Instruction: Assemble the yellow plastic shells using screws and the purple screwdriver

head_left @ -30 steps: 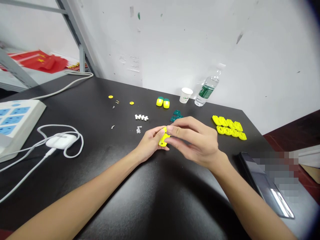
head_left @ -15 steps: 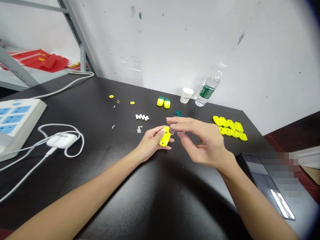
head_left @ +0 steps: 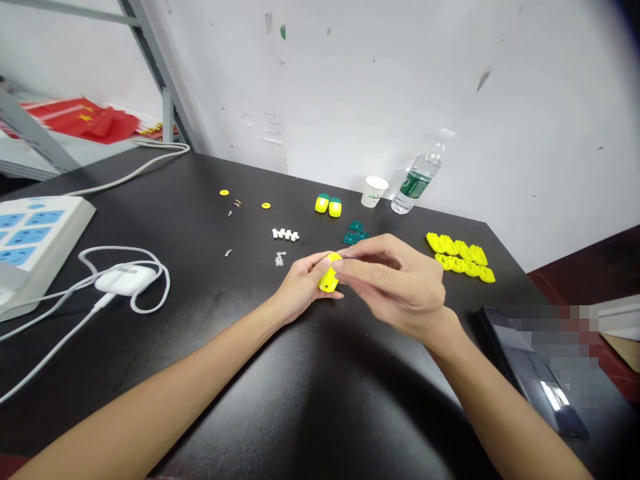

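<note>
A yellow plastic shell with a small hole near its lower end is held in my left hand, thumb on top and fingers beneath. My right hand is closed in a pinch at the shell's upper right side. Whatever its fingertips hold is hidden. Beyond the hands lie dark green plastic pieces, white connector-like parts and a small heap of clear parts. Two yellow and green assembled pieces stand farther back.
Two rows of yellow shells lie at the right, a phone nearer me. A paper cup and water bottle stand by the wall. A power strip, white charger and cables are at left. Yellow discs lie farther back.
My right hand has gone from spread fingers to a pinch against the yellow shell. It has shifted slightly left, uncovering more of the green pieces. My left hand keeps its hold.
</note>
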`<state>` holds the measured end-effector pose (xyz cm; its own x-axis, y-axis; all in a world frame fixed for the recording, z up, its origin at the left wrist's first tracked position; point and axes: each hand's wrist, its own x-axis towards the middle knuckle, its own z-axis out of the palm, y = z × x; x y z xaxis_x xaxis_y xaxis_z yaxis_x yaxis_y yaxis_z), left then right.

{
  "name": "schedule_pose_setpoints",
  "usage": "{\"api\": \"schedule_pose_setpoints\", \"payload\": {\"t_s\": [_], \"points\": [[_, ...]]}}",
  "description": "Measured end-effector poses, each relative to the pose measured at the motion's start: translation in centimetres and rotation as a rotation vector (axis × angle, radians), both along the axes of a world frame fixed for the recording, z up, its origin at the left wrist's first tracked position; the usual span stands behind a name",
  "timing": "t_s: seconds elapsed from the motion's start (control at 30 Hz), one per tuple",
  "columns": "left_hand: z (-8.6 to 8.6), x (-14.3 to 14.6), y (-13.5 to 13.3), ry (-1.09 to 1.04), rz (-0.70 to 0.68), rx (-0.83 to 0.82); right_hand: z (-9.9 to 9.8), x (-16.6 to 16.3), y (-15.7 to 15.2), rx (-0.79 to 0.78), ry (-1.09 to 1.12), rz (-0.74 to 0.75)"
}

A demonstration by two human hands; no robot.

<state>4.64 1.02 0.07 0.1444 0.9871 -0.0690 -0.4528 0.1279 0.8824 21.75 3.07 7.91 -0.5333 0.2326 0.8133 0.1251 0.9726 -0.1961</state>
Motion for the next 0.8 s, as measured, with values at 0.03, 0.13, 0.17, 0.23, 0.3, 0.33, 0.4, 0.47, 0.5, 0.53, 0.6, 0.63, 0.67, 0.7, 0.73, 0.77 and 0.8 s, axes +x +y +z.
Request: {"api": "schedule_pose_setpoints", "payload": {"t_s": [0.03,0.13,0.17,0.23,0.3,0.33,0.4,0.47,0.5,0.53,0.6,0.63,0.67,0.7,0.73,0.77,0.8], "points": [[-0.07,0.03,0.02,-0.001,0.011,-0.006,0.14,-0.04,-0.01,0.008,0.011,0.004],[-0.27,0.09,0.05,-0.005,0.024,-0.015,0.72,-0.03,-0.05,0.021,0.012,0.019],[-0.31,0.09,0.06,-0.006,0.021,-0.011,0.87,0.0,-0.07,0.014,0.0,0.017],[-0.36,0.07,0.08,-0.008,0.02,0.0,1.05,0.09,-0.09,-0.007,-0.026,0.026],[-0.39,0.03,0.1,-0.008,0.025,0.002,1.08,0.15,-0.11,-0.016,-0.03,0.053],[-0.4,0.02,0.12,-0.008,0.027,0.001,1.07,0.16,-0.11,-0.016,-0.029,0.067],[-0.4,0.02,0.14,-0.004,0.028,-0.002,1.04,0.17,-0.09,-0.012,-0.027,0.081],[-0.38,0.05,0.14,0.01,0.018,-0.007,1.04,0.18,-0.06,0.0,-0.03,0.082],[-0.37,0.07,0.15,0.015,0.011,-0.009,1.03,0.19,-0.04,0.006,-0.04,0.081],[-0.34,0.09,0.15,0.018,0.007,-0.01,1.02,0.18,-0.04,0.012,-0.053,0.076],[-0.28,0.12,0.16,0.017,0.011,-0.01,0.95,0.14,-0.05,0.031,-0.076,0.064],[-0.24,0.12,0.17,0.014,0.023,-0.011,0.89,0.08,-0.06,0.046,-0.079,0.05],[-0.2,0.12,0.19,0.027,0.025,-0.016,0.8,0.01,-0.06,0.068,-0.074,0.033],[-0.15,0.11,0.21,0.038,0.017,-0.025,0.7,-0.07,-0.05,0.097,-0.065,0.01],[-0.1,0.1,0.22,0.034,0.013,-0.034,0.57,-0.16,-0.03,0.133,-0.052,-0.023],[-0.05,0.1,0.21,0.029,0.009,-0.035,0.44,-0.25,0.02,0.173,-0.039,-0.055],[0.01,0.12,0.19,0.024,0.006,-0.034,0.31,-0.33,0.08,0.213,-0.022,-0.082]]}}
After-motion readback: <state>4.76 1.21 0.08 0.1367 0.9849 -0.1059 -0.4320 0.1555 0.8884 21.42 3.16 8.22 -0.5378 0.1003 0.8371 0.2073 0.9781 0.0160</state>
